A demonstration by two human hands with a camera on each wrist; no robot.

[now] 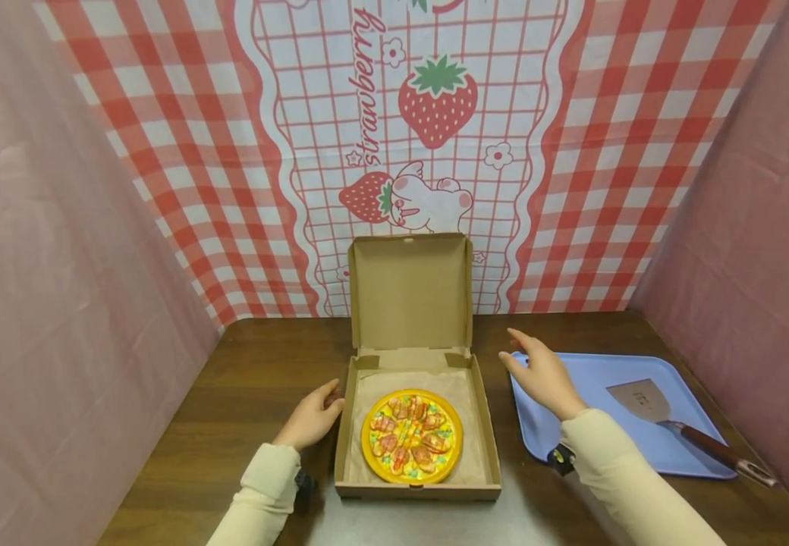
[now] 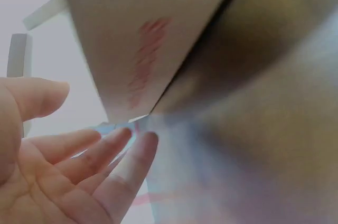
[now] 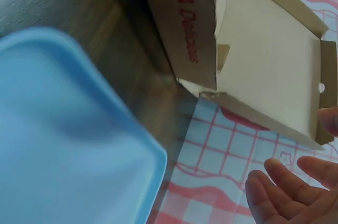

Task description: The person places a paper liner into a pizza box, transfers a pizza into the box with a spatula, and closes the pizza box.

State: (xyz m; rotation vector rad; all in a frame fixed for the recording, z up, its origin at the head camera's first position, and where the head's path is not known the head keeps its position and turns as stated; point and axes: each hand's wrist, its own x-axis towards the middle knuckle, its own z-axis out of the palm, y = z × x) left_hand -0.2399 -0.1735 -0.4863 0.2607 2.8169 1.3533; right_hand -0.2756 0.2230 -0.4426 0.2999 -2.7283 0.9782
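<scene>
A cardboard pizza box (image 1: pixel 486 440) stands on the wooden table with its lid (image 1: pixel 411 292) raised upright at the back. Inside it, on brown paper, lies a round pizza (image 1: pixel 411 436) with a yellow rim. My left hand (image 1: pixel 310 417) is beside the box's left wall, fingers loosely bent and holding nothing; in the left wrist view its fingertips (image 2: pixel 150 142) are near the printed side wall. To the right of the box, my right hand (image 1: pixel 541 375) hovers over the blue tray's left edge, fingers extended, thumb apart, with nothing in its grasp.
On the right, a blue tray (image 1: pixel 572 371) bears a pizza server (image 1: pixel 647 402) with a wide metal blade; its brown handle sticks out past the tray's right corner. A red-and-white checked strawberry cloth (image 1: pixel 517 91) hangs behind the table (image 1: pixel 265 356). Pink curtains flank both sides.
</scene>
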